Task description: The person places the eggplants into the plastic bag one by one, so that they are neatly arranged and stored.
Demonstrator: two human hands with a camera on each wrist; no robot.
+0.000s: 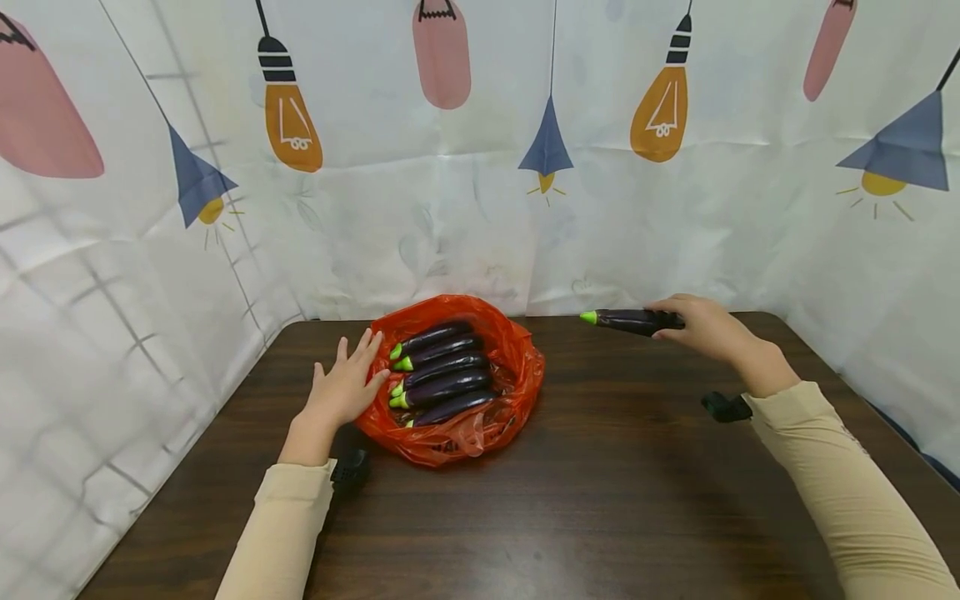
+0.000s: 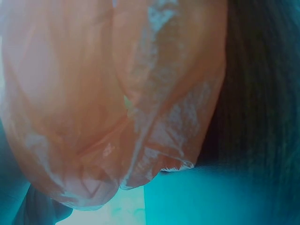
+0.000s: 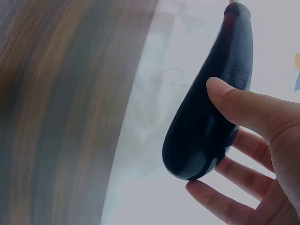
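My right hand (image 1: 705, 327) grips a dark purple eggplant (image 1: 628, 321) by its thick end, its bright green stem end pointing left, at the far right of the table. In the right wrist view the thumb lies across the held eggplant (image 3: 206, 112) with the fingers behind it. A red plastic bag (image 1: 525, 367) stands with its mouth wide open at the back of the table. Inside lie several eggplants (image 1: 446, 385) side by side, green ends to the left. My left hand (image 1: 341, 387) rests at the bag's left rim, fingers spread. Crinkled bag plastic (image 2: 84, 117) fills most of the left wrist view.
The dark wood table (image 1: 600, 500) reaches back to a white curtain (image 1: 360, 233) printed with lamps and bulbs. A black wrist camera (image 1: 726, 407) sits under the right wrist, and another (image 1: 349, 468) under the left.
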